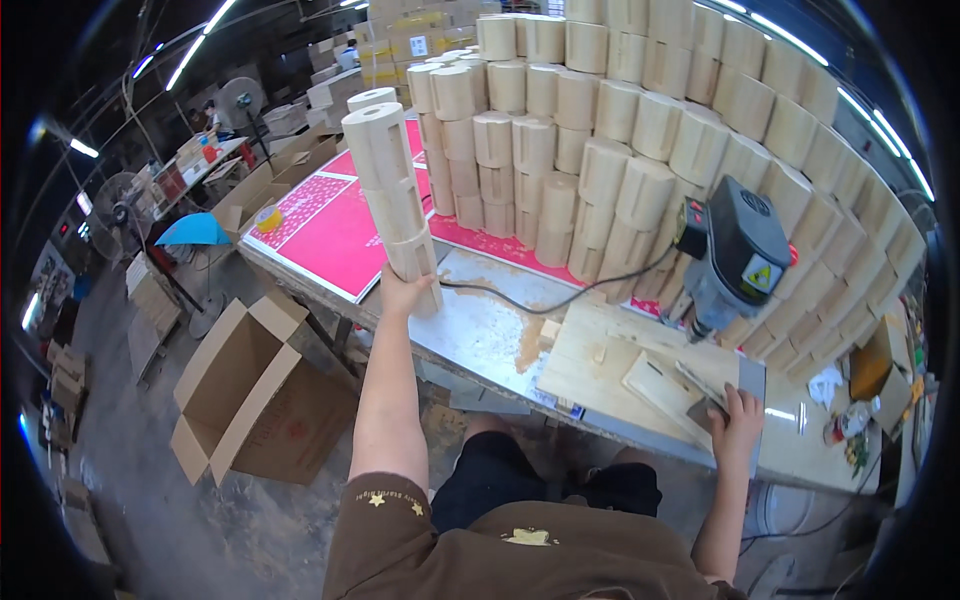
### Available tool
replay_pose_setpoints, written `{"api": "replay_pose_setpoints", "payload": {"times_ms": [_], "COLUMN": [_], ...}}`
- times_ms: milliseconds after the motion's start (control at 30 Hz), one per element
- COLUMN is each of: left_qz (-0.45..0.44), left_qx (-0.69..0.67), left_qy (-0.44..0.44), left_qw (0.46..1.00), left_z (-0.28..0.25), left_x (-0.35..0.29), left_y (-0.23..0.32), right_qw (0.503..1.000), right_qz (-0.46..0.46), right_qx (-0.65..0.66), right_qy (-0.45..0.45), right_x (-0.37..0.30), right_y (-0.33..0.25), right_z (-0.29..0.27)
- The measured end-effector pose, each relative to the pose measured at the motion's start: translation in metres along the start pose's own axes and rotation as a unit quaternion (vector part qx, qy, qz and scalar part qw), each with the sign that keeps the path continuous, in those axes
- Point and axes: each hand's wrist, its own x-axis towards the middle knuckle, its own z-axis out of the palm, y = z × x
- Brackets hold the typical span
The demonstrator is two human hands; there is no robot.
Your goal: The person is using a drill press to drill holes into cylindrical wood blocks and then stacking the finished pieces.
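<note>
My left hand [404,294] is wrapped round the lowest piece of a tall stack of pale wooden cylinders [392,180]. The pieces have slots in their sides, and the top one shows a hole in its end. The stack stands slightly tilted on the bench [485,330]. At the right, my right hand [738,422] curls its fingers at the end of a wooden jig [665,395], beside a dark piece; what it grips is mostly hidden. The jig lies on a wooden board [590,355]. Above it hangs a black drill press [740,250], its chuck pointing down.
A high wall of stacked wooden cylinders [620,110] fills the bench's back. Pink printed sheets [335,235] cover its left part, with a tape roll [268,218] there. A black cable [540,303] crosses the bench. An open cardboard box [300,430] stands on the floor.
</note>
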Motion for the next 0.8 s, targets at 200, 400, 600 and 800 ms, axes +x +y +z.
{"api": "replay_pose_setpoints", "payload": {"times_ms": [200,400,600,800], "left_qz": [-0.021,-0.050,-0.067,-0.030], "left_qx": [-0.017,-0.008,0.013,-0.005], "left_qy": [0.002,0.009,0.027,0.016], "left_qw": [1.000,0.999,0.997,0.999], "left_z": [0.010,0.011,0.011,-0.001], "left_x": [0.001,0.005,0.005,0.007], "left_y": [-0.006,-0.010,-0.006,-0.001], "right_qw": [0.930,0.851,0.829,0.834], "right_qz": [-0.153,-0.230,-0.250,-0.080], "right_qx": [0.325,0.430,0.454,0.492], "right_qy": [-0.073,-0.196,-0.209,-0.235], "right_x": [0.029,0.086,0.143,0.231], "right_y": [-0.121,-0.204,-0.291,-0.343], "right_z": [0.011,0.088,0.132,0.194]}}
